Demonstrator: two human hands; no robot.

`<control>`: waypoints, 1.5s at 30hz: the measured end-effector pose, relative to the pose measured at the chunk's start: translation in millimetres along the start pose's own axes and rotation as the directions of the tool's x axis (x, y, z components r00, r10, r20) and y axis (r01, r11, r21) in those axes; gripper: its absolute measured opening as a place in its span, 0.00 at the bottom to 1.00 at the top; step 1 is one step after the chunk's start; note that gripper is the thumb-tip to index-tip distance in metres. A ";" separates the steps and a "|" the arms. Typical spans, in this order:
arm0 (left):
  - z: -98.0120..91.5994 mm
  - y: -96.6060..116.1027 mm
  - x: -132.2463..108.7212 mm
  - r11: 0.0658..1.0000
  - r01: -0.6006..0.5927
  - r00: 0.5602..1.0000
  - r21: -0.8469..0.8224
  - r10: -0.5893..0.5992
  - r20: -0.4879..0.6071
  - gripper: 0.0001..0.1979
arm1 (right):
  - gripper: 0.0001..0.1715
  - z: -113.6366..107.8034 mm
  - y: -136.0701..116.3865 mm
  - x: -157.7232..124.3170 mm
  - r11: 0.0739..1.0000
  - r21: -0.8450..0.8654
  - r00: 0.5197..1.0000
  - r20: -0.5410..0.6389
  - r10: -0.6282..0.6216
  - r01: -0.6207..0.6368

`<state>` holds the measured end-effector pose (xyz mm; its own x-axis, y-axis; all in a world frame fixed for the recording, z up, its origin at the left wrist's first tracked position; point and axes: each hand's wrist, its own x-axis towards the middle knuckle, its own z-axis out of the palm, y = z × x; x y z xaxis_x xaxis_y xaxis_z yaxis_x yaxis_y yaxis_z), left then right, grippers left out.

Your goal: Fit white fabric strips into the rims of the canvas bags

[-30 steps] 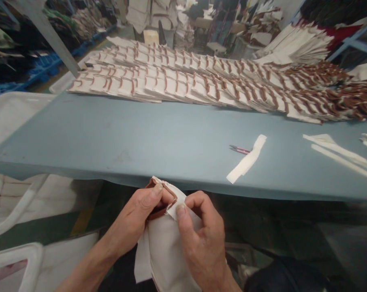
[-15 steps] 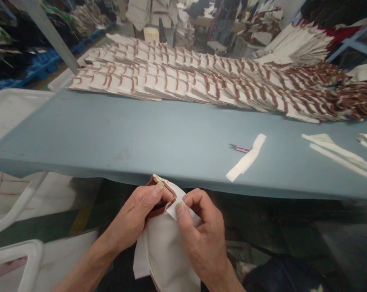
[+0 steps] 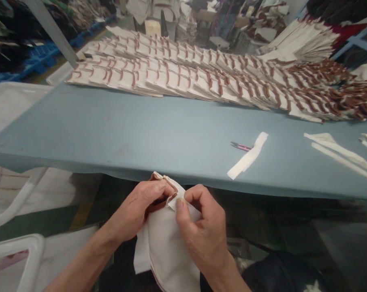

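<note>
A cream cloth piece with brown edging (image 3: 168, 243) hangs between my hands, just in front of the table's near edge. My left hand (image 3: 141, 207) is closed on its brown-edged upper part, fingers tucked partly inside the fold. My right hand (image 3: 204, 227) pinches a white fabric flap at the top right of the same piece, thumb against forefinger. What the cloth is made up into, I cannot tell. On the table beyond my right hand lie thread snips (image 3: 241, 146), their handle end partly under a white fabric strip (image 3: 248, 157).
Overlapping rows of cream, brown-edged cloth pieces (image 3: 177, 79) run along the back of the blue-covered table (image 3: 110, 125). More pale strips (image 3: 341, 150) lie at the right. White plastic bins (image 3: 34, 251) stand at lower left. A person (image 3: 227, 18) is in the background.
Both hands stay on the cloth piece, with a slight shift of the left fingers along the brown edge. The camera view has tilted a little.
</note>
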<state>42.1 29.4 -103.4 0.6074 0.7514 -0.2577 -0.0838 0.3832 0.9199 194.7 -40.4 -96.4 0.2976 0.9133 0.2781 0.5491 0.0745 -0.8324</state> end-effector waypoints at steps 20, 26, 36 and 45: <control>17.3 11.4 3.1 0.908 0.065 0.988 0.413 0.000 -0.156 0.08 | 0.09 2.8 16.3 4.0 0.972 0.176 0.987 0.063 0.145 -0.154; 28.7 21.6 -1.0 0.814 -0.017 0.974 0.580 0.145 -0.175 0.09 | 0.10 2.6 17.4 6.7 0.915 0.309 0.963 0.158 0.219 -0.259; 24.5 32.3 -5.7 0.746 -0.117 0.946 0.656 0.285 -0.155 0.09 | 0.13 4.9 3.2 16.5 0.896 0.356 0.958 0.199 0.207 -0.267; 25.0 19.4 -6.4 0.598 -0.148 0.904 0.788 0.404 -0.137 0.10 | 0.13 18.1 5.1 14.1 0.724 0.484 0.870 0.316 0.380 -0.492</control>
<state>56.4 18.7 -76.6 0.4073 0.9080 0.0982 0.4823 -0.3051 0.8212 187.5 -19.9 -105.4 0.2207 0.9489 -0.2256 -0.1265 -0.2015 -0.9713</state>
